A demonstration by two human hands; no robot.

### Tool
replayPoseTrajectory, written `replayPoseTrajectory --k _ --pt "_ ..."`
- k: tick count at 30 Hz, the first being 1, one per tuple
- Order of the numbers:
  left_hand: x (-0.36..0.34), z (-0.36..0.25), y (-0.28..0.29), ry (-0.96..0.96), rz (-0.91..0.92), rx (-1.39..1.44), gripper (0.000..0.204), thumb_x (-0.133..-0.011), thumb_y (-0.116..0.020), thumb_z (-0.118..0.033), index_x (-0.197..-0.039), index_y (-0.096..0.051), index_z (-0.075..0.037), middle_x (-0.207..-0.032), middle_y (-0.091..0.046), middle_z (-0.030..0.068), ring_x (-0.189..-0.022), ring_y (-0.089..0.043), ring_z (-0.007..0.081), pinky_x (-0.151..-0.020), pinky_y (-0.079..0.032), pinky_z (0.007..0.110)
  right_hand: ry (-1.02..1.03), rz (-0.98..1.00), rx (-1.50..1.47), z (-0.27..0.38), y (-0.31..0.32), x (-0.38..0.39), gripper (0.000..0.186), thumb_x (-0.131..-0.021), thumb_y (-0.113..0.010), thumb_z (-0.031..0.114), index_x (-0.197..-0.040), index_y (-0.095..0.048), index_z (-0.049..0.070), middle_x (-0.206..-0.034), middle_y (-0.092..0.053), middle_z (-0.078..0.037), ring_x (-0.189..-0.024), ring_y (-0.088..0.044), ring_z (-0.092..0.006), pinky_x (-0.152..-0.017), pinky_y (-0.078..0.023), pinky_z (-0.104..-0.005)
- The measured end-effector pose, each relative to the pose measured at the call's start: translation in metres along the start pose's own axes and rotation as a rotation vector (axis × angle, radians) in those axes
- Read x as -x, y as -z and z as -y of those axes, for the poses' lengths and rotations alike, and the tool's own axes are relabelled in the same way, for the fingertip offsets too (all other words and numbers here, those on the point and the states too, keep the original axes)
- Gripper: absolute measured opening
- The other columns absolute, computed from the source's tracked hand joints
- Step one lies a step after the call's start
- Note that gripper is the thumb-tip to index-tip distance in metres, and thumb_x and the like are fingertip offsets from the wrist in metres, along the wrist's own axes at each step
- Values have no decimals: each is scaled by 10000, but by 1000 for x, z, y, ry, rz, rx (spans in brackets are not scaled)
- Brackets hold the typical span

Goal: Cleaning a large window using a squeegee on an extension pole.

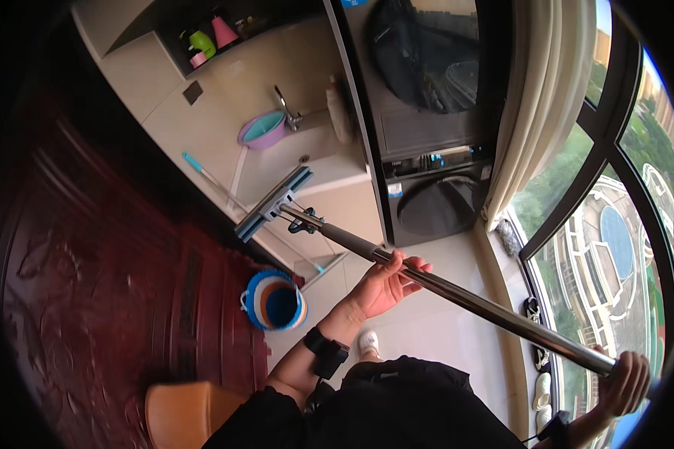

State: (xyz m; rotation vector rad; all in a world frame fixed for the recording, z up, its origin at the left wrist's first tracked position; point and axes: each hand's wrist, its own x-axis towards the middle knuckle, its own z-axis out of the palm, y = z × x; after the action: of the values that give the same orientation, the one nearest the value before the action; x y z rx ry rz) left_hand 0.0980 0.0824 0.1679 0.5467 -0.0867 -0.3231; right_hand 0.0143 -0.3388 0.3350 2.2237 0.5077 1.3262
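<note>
Mop [464, 294], head view. We saw its metal pole [517, 321] run obliquely from the blue-grey mop head [273, 206] at upper left to the window side at lower right. Our left hand [386, 288] held the pole just past its dark grey sleeve [348, 243], thumb across the top and fingers [419, 266] curled round the far side. Our right hand [625, 383] had its fingers clamped on the pole near the lower right end. The mop head appeared tilted before the sink worktop [329, 163], where we noted a purple basin [271, 140] holding a turquoise bowl [263, 129] beside a tap [290, 118]; whether it touched anything we could not tell. A thin stick [193, 162] with turquoise ends slanted behind it. Nearer us stood a striped bucket [259, 303] and, at lower left, an orange stool [180, 415]. Dark stacked machines [438, 131] with round doors stood right of the worktop.
</note>
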Motion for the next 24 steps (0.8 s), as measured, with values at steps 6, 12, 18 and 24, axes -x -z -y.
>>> replayPoseTrajectory --k 6,12,18,24 --pt "-65 -85 74 110 27 3 113 -878 -602 -303 -864 -576 -194 -1030 -640 -6 -1101 -560 188 -942 -418 403 -72 94 42 100 -3 -72 364 -770 -724 334 -797 -588 -2 -714 -582 -113 -655 -603 -272 -691 -540 -374" --pt "-101 -124 132 229 -15 -16 154 -861 -614 -338 -871 -585 -187 -1051 -644 -3 -1085 -568 192 -933 -427 397 -71 206 -6 150 -36 -118 368 -811 -682 356 -772 -581 4 -696 -573 -95 -633 -590 -255 -676 -544 -368" --pt "-127 -140 167 394 136 -90 405 -814 -588 -498 -1078 -589 -190 -1206 -578 67 -1140 -527 223 -960 -413 390 -165 341 41 152 -74 -110 340 -787 -681 343 -793 -531 38 -716 -518 -99 -691 -559 -277 -660 -464 -371" --pt "-125 -166 249 241 -195 257 1145 -572 -512 -799 -1359 -297 4 -1391 -392 106 -1290 -371 266 -1070 -295 458 -89 382 104 163 -75 -151 302 -882 -510 170 -583 -549 163 -593 -528 42 -496 -514 -101 -439 -405 -232"
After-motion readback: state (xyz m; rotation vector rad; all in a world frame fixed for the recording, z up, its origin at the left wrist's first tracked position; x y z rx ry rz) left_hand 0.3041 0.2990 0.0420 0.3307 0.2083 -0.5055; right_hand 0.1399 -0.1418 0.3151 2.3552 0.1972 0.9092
